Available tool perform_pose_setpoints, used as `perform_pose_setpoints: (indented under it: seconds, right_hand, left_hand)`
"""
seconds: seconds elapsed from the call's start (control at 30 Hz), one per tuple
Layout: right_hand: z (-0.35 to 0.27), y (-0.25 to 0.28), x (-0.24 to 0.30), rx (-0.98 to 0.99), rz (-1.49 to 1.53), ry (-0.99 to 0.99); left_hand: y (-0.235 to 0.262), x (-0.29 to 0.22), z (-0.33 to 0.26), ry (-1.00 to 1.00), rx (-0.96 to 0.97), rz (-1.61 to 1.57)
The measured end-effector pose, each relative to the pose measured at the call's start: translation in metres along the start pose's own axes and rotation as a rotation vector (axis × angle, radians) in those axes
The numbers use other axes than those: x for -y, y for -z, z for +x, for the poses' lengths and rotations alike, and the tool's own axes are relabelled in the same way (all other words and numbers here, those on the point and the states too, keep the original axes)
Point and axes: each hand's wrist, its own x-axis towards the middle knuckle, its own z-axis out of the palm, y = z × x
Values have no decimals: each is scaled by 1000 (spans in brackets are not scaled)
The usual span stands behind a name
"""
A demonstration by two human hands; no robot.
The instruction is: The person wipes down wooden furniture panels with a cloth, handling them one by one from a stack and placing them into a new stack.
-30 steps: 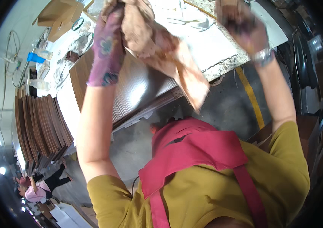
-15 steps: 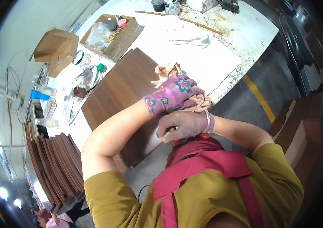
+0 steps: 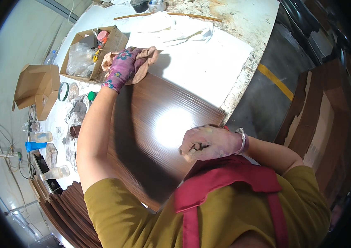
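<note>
A brown wood-grain panel [image 3: 146, 124] lies slantwise on the table in front of me, a bright glare on its surface. At its far left corner my left hand [image 3: 123, 66], in a purple flowered glove, is closed on a crumpled pinkish-tan rag [image 3: 145, 64], which bunches out on both sides of the fingers. My right hand [image 3: 212, 144], in a stained pale pink glove, is near the panel's right edge, close to my apron. Its fingers are curled closed; what they hold, if anything, is hidden.
An open carton [image 3: 115, 41] of odds and ends stands just beyond the left hand, with another open box [image 3: 39, 87] farther left. White cloth [image 3: 175, 31] lies behind the panel. Brown strips [image 3: 70, 211] are stacked at lower left; brown boards [image 3: 316, 120] stand at right.
My left hand has swept the rag from the panel's right side to its far left corner. The right hand has shifted slightly right and down, and the panel now appears turned in view.
</note>
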Motion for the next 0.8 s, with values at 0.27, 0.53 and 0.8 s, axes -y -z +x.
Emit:
perform_pose_setpoints:
  seconds: [0.27,0.53,0.8]
  right_hand:
    - [1,-9,2,-122,86,-70]
    - [2,-12,-4,-223,23,28]
    - [3,-12,-11,-287,-138,70]
  left_hand:
    - [28,51,12,275,-155,332]
    - [27,-43,48,-97,-616,-369]
    - [16,-48,-50,407,-525,205]
